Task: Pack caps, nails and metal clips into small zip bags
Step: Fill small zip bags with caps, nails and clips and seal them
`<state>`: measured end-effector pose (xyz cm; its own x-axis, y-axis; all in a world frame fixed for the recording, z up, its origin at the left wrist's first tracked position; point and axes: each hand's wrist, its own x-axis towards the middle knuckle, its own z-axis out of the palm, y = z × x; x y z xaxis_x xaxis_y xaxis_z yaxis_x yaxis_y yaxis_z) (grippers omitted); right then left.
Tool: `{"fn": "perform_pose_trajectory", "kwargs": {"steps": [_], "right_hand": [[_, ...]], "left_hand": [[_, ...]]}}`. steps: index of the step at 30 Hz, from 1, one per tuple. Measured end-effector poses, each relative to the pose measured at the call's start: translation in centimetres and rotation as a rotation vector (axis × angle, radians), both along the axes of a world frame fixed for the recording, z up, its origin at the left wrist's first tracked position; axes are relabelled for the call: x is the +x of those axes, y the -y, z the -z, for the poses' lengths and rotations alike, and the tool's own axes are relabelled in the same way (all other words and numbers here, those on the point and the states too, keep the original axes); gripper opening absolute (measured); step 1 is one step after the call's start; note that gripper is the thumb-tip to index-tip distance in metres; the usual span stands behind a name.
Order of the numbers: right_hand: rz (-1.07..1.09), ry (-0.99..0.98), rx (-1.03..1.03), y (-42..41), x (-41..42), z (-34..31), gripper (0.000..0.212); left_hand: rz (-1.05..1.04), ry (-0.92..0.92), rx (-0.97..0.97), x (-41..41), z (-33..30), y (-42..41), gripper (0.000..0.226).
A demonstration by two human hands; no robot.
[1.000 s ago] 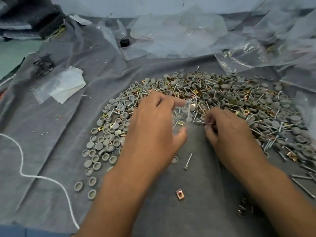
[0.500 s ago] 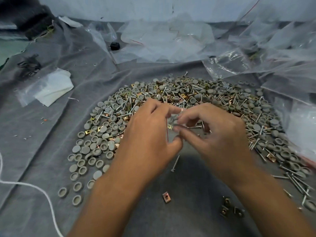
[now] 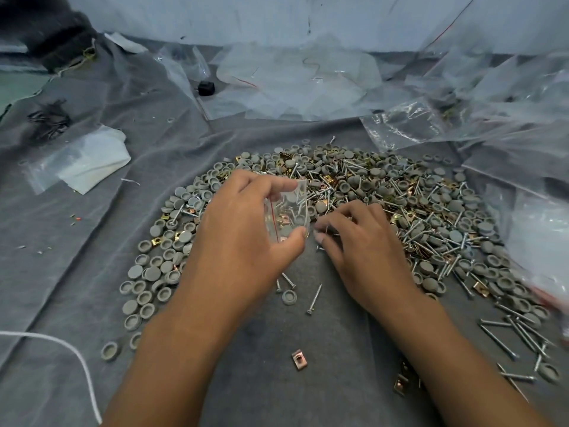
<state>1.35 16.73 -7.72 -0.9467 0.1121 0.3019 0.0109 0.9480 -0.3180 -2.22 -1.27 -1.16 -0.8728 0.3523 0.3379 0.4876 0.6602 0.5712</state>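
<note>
Right hand (image 3: 366,251) now lowered from zip bag (image 3: 288,215), fingers curled at the pile (image 3: 400,204).

I see round grey plastic caps (image 3: 153,274), silver metal nails (image 3: 314,298), coppery folded metal clips (image 3: 298,359), a red-striped clear zip bag (image 3: 288,215), plain grey cloth (image 3: 77,257).

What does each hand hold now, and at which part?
The left hand holds a small zip bag by its edges. The right hand's hold cannot be told.
</note>
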Motion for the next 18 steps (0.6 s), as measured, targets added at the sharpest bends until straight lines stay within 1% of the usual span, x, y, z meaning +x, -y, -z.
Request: {"fn": "perform_pose_trajectory", "kwargs": {"steps": [3, 4, 6, 8, 10, 11, 13, 15, 16, 18], "right_hand": [[-0.012, 0.045, -0.041, 0.2, 0.0, 0.2, 0.014], [-0.018, 0.048, -0.084, 0.2, -0.1, 0.2, 0.012], [-0.026, 0.007, -0.28, 0.1, -0.2, -0.2, 0.01], [-0.063, -0.145, -0.504, 0.4, 0.0, -1.3, 0.009], [-0.132, -0.332, -0.6, 1.0, 0.4, -2.9, 0.009], [-0.178, -0.398, -0.593, 1.4, 0.7, -3.6, 0.009], [-0.242, -0.476, -0.489, 2.0, 1.2, -4.5, 0.011], [-0.265, -0.477, -0.399, 2.3, 1.3, -4.6, 0.011], [-0.256, -0.465, -0.398, 2.2, 1.2, -4.4, 0.011], [-0.2, -0.439, -0.463, 1.7, 0.9, -4.1, 0.009]], "left_hand": [[0.006, -0.004, -0.018, 0.2, 0.1, 0.0, 0.052], [0.01, -0.001, -0.02, 0.3, 0.1, -0.1, 0.052], [0.024, 0.009, -0.014, 0.5, 0.1, -0.2, 0.052], [0.037, 0.014, -0.025, 0.7, 0.1, -0.5, 0.051], [0.033, 0.017, -0.046, 0.6, 0.1, -0.7, 0.051], [0.032, 0.021, -0.05, 0.6, 0.1, -0.7, 0.05], [0.045, 0.025, -0.043, 0.6, 0.0, -0.7, 0.046], [0.056, 0.032, -0.03, 0.5, 0.0, -0.8, 0.044], [0.051, 0.033, -0.025, 0.5, 0.0, -0.7, 0.044], [0.03, 0.029, -0.022, 0.3, -0.1, -0.3, 0.046]]}}
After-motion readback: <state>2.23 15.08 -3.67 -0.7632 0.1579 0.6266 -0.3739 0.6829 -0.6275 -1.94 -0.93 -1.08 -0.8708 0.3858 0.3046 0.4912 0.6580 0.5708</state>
